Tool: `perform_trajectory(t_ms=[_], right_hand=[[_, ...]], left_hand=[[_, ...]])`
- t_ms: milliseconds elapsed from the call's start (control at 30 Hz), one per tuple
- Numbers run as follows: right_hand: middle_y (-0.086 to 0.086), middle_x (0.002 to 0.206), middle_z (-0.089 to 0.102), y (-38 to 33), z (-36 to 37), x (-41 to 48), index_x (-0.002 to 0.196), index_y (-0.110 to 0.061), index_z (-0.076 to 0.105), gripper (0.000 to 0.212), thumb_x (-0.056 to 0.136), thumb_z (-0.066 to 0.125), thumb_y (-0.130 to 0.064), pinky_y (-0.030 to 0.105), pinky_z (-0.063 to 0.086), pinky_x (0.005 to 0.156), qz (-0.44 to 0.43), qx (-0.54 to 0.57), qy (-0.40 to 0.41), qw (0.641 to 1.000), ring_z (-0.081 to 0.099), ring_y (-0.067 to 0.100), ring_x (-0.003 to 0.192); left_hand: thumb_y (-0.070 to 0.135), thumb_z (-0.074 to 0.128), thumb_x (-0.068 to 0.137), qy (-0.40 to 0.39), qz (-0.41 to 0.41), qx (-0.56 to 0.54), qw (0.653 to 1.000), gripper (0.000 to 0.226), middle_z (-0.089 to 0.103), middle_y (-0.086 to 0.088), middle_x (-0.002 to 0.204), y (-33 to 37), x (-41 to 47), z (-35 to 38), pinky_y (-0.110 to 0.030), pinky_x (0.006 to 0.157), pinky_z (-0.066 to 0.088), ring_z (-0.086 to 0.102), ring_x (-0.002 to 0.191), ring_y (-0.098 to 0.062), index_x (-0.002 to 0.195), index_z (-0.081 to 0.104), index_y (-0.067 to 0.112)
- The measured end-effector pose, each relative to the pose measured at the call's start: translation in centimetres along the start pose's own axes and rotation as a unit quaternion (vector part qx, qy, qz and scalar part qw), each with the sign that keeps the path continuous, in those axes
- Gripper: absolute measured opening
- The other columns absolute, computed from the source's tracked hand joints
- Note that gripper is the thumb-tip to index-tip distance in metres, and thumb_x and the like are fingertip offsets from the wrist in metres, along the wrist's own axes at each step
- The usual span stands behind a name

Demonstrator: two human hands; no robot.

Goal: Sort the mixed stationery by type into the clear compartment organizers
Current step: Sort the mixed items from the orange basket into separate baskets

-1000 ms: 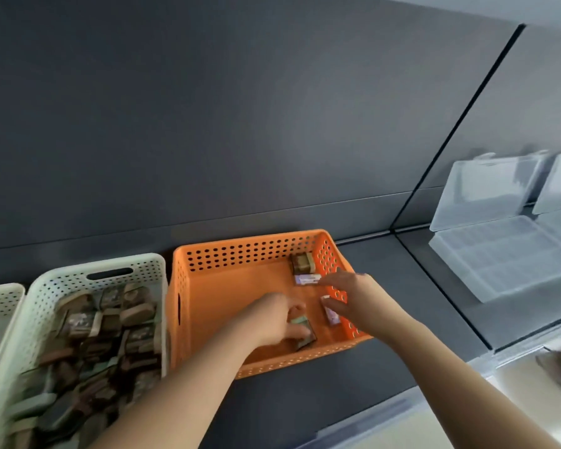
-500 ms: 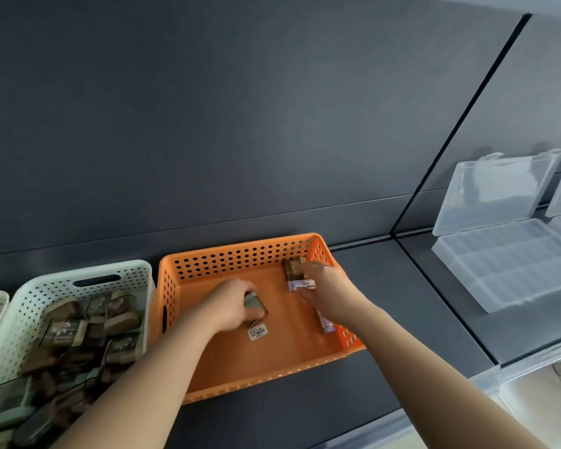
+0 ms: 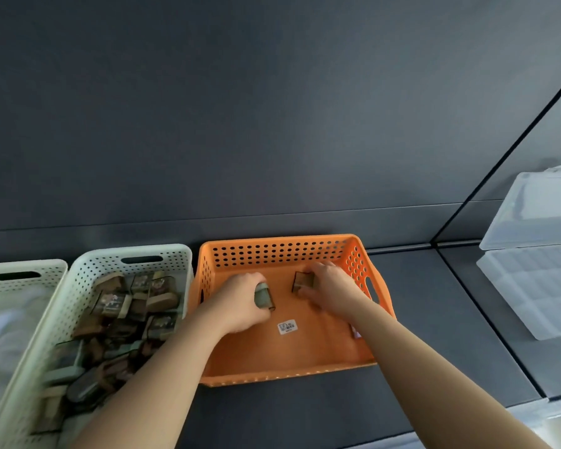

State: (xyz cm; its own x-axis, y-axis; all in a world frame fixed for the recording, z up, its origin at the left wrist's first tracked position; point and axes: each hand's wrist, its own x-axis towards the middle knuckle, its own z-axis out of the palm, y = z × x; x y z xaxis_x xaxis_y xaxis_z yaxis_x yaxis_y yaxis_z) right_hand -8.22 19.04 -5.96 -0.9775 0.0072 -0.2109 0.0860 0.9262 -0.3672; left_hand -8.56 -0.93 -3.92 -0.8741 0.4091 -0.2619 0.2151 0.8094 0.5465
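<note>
Both my hands reach into an orange perforated basket [image 3: 282, 251] on the dark shelf. My left hand [image 3: 240, 299] grips a small grey-green packaged stationery piece [image 3: 263, 296] over the basket floor. At the back right of the basket, my right hand [image 3: 331, 286] curls its fingers round a small brown packaged piece [image 3: 302, 281]. A small pale item [image 3: 356, 332] shows just past my right forearm by the basket's right wall. At the far right stands a clear compartment organizer [image 3: 531, 286] with its lid up.
A pale green perforated basket [image 3: 123, 254] left of the orange one holds several brown and grey packaged pieces. Another pale basket [image 3: 13, 270] sits at the far left. A white barcode label [image 3: 286, 326] is stuck to the orange basket's floor. A dark wall rises behind.
My view has swung left, so the organizers slid toward the right edge. My left hand carried the grey-green piece toward the basket's back left. My right hand moved from the right wall onto the brown piece.
</note>
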Motion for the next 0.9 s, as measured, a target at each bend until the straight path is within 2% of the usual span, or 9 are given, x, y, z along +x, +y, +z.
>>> perform_trajectory(t_ms=[67,133,200,333,433,500,633,800,900], right_hand=[[0.000,0.115,0.056,-1.2,-0.5,-0.6,0.124,-0.021,0.055,0.042,0.087,0.063,-0.038,0.029,0.046,0.085,-0.033,0.034,0.014,0.999,0.053,0.018,0.103],[-0.003,0.113,0.057,-3.0,-1.2,-1.3,0.126,-0.021,0.055,0.044,0.087,0.065,-0.038,0.023,0.042,0.081,-0.080,0.065,0.032,0.994,0.052,0.013,0.098],[-0.005,0.111,0.057,-5.3,-1.8,-1.9,0.127,-0.021,0.055,0.044,0.086,0.067,-0.035,0.020,0.039,0.078,-0.126,0.085,0.047,0.987,0.050,0.010,0.094],[-0.011,0.108,0.054,-10.8,-1.6,-2.6,0.127,-0.024,0.054,0.046,0.085,0.069,-0.035,0.016,0.037,0.074,-0.190,0.120,0.048,0.973,0.050,0.006,0.092],[-0.014,0.104,0.054,-14.8,-0.2,-2.7,0.125,-0.024,0.054,0.045,0.084,0.069,-0.036,0.011,0.037,0.069,-0.222,0.124,0.012,0.967,0.050,0.005,0.092],[-0.015,0.103,0.053,-16.9,1.0,-2.7,0.125,-0.023,0.054,0.044,0.084,0.069,-0.034,0.011,0.038,0.069,-0.230,0.115,-0.011,0.966,0.050,0.004,0.093],[-0.010,0.107,0.056,-20.0,2.7,-2.7,0.125,-0.021,0.055,0.045,0.084,0.071,-0.031,0.009,0.036,0.071,-0.218,0.095,-0.033,0.971,0.050,0.006,0.094],[-0.004,0.129,0.054,-21.3,3.6,-2.7,0.129,-0.021,0.054,0.045,0.086,0.067,-0.031,0.025,0.043,0.097,-0.200,0.041,-0.028,0.978,0.050,0.013,0.116],[-0.006,0.133,0.054,-20.0,3.0,-3.8,0.128,-0.019,0.057,0.041,0.089,0.065,-0.027,0.019,0.036,0.102,-0.182,0.082,0.028,0.979,0.050,0.011,0.121]], left_hand=[[0.029,0.073,0.077,0.040,0.006,-0.032,0.999,0.039,0.059,0.014,0.094,-0.3,-1.5,-1.3,-0.021,0.064,0.049,0.058,0.080,-0.004,0.111,0.055,0.033],[0.033,0.073,0.077,0.095,0.003,-0.068,0.993,0.042,0.059,0.018,0.099,-0.7,-3.3,-3.1,-0.020,0.069,0.049,0.057,0.087,-0.002,0.114,0.053,0.038],[0.034,0.073,0.077,0.157,-0.015,-0.092,0.983,0.050,0.054,0.024,0.106,-1.8,-5.4,-4.9,-0.018,0.073,0.043,0.054,0.094,0.001,0.120,0.049,0.040],[0.030,0.077,0.073,0.227,-0.067,-0.124,0.964,0.042,0.052,0.031,0.095,-6.0,-9.5,-7.7,-0.018,0.077,0.042,0.052,0.091,0.009,0.104,0.050,0.040],[0.026,0.079,0.070,0.232,-0.103,-0.120,0.960,0.044,0.059,0.022,0.101,-9.7,-11.9,-9.0,-0.024,0.082,0.047,0.058,0.093,0.000,0.106,0.057,0.037],[0.026,0.080,0.069,0.227,-0.117,-0.100,0.962,0.046,0.056,0.016,0.106,-11.5,-13.1,-9.5,-0.026,0.083,0.046,0.058,0.096,-0.007,0.109,0.059,0.034],[0.027,0.078,0.073,0.195,-0.130,-0.073,0.970,0.052,0.055,0.012,0.113,-14.1,-14.1,-9.8,-0.020,0.080,0.039,0.054,0.097,-0.006,0.121,0.058,0.031],[0.034,0.074,0.078,0.153,-0.112,-0.030,0.981,0.059,0.055,0.009,0.132,-15.7,-13.8,-9.8,-0.022,0.095,0.041,0.053,0.115,-0.009,0.133,0.052,0.027],[0.041,0.071,0.081,0.169,-0.074,-0.042,0.982,0.058,0.056,0.009,0.131,-15.7,-13.3,-10.1,-0.020,0.096,0.039,0.054,0.116,-0.006,0.133,0.053,0.025]])
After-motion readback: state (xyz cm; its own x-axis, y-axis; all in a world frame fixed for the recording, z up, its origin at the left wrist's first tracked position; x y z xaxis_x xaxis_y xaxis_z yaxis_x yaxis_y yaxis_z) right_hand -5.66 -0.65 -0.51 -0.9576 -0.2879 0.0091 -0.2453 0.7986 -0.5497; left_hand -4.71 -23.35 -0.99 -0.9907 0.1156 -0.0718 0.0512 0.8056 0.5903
